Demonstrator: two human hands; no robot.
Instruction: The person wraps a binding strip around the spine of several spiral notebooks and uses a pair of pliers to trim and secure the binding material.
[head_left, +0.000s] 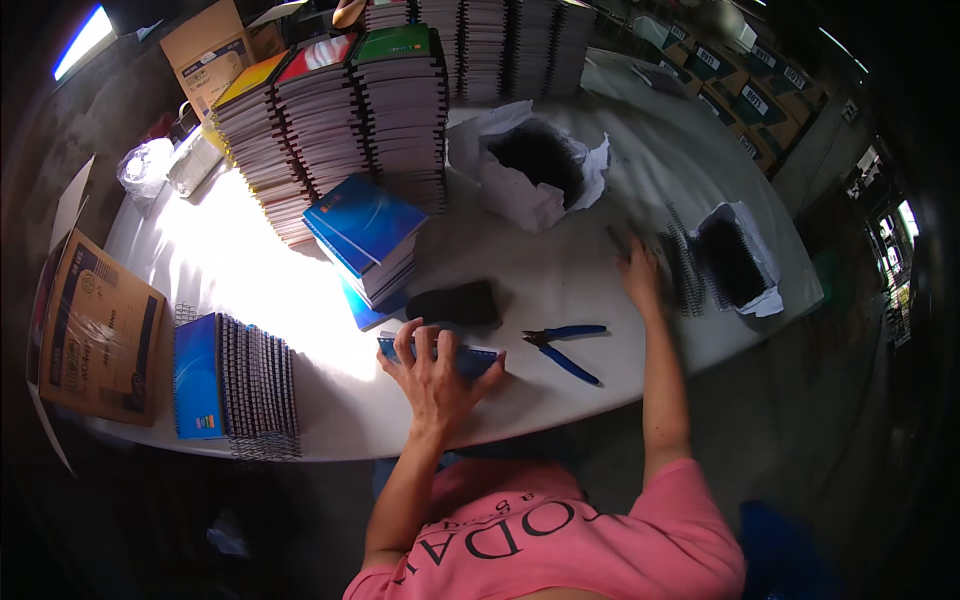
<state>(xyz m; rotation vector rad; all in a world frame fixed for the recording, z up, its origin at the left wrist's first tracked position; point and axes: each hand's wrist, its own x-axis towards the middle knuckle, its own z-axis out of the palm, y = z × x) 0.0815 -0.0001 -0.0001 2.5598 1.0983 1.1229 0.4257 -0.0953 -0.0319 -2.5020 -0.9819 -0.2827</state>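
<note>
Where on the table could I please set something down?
Bare tabletop shows between the bound notebooks at front left and the left hand, and between the torn white paper bag and the blue-handled pliers. It is crowded around the right hand, among wire coils, and beyond the left hand, by the black object and blue-covered stack.

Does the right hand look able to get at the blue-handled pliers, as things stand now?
Probably yes: the pliers lie uncovered on the table, and no object shows between them and the right hand, which is beside some dark wire coils.
</note>
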